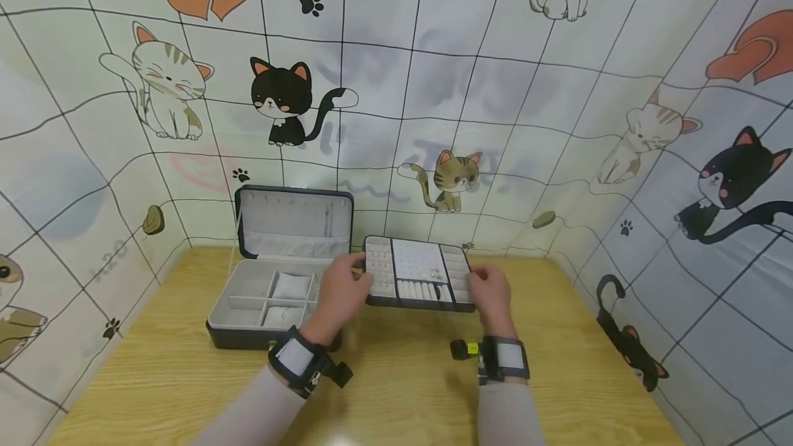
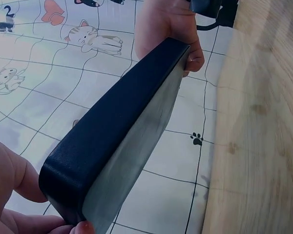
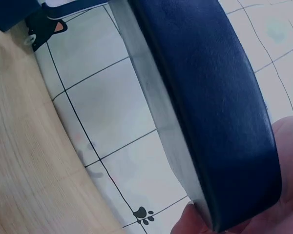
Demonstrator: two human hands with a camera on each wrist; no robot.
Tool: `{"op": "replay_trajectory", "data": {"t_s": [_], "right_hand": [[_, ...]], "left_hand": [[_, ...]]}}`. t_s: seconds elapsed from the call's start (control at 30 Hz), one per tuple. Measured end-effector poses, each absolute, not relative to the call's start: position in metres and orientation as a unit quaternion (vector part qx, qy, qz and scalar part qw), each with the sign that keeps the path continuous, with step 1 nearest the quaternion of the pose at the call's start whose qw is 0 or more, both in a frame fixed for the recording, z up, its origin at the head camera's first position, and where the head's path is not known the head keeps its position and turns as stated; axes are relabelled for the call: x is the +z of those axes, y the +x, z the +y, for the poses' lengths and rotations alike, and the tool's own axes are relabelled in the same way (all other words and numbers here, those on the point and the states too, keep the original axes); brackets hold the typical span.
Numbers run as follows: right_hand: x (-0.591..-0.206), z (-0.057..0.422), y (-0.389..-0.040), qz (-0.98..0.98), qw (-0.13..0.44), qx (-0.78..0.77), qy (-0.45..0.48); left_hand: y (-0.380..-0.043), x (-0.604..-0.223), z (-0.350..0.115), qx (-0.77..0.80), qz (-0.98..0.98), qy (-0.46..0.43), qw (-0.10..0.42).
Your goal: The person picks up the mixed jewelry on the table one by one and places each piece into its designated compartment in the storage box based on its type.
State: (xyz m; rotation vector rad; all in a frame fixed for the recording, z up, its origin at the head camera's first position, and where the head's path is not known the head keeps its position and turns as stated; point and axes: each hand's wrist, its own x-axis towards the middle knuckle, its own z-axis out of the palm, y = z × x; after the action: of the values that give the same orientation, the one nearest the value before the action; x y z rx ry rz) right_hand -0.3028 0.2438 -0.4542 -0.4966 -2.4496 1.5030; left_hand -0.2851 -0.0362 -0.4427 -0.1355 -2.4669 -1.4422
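Between my two hands a jewelry tray (image 1: 418, 263) is held up off the table, tilted so its inside faces me. It has a dark blue outside and pale compartments, with ring rolls along the front and small earrings on the middle panel. My left hand (image 1: 342, 291) grips its left end and my right hand (image 1: 491, 294) its right end. Both wrist views show the tray's dark side (image 2: 112, 112) and pale underside, with fingers curled at its ends. Left of the tray stands the open jewelry box (image 1: 248, 291), its lid (image 1: 294, 222) raised, with white cushions (image 1: 291, 286) in two compartments.
The wooden table (image 1: 403, 391) carries the box at its left. A white cloth (image 1: 403, 88) printed with cats, hearts and a grid hangs behind and at both sides. My left forearm passes in front of the box's right corner.
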Motion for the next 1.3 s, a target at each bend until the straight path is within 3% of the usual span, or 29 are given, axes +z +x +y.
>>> {"op": "replay_trajectory", "data": {"t_s": [0.2, 0.77, 1.3], "right_hand": [[-0.453, 0.233, -0.302, -0.842, 0.124, 0.501, -0.155], [-0.453, 0.197, -0.303, -0.854, 0.132, 0.485, -0.131], [-0.452, 0.179, -0.3, -0.848, 0.157, 0.494, -0.113]], "left_hand": [[-0.284, -0.447, -0.05, -0.504, -0.849, -0.055, 0.149], [-0.268, -0.468, -0.092, -0.483, -0.87, -0.024, 0.097], [-0.269, -0.453, -0.108, -0.472, -0.877, -0.011, 0.087]]}}
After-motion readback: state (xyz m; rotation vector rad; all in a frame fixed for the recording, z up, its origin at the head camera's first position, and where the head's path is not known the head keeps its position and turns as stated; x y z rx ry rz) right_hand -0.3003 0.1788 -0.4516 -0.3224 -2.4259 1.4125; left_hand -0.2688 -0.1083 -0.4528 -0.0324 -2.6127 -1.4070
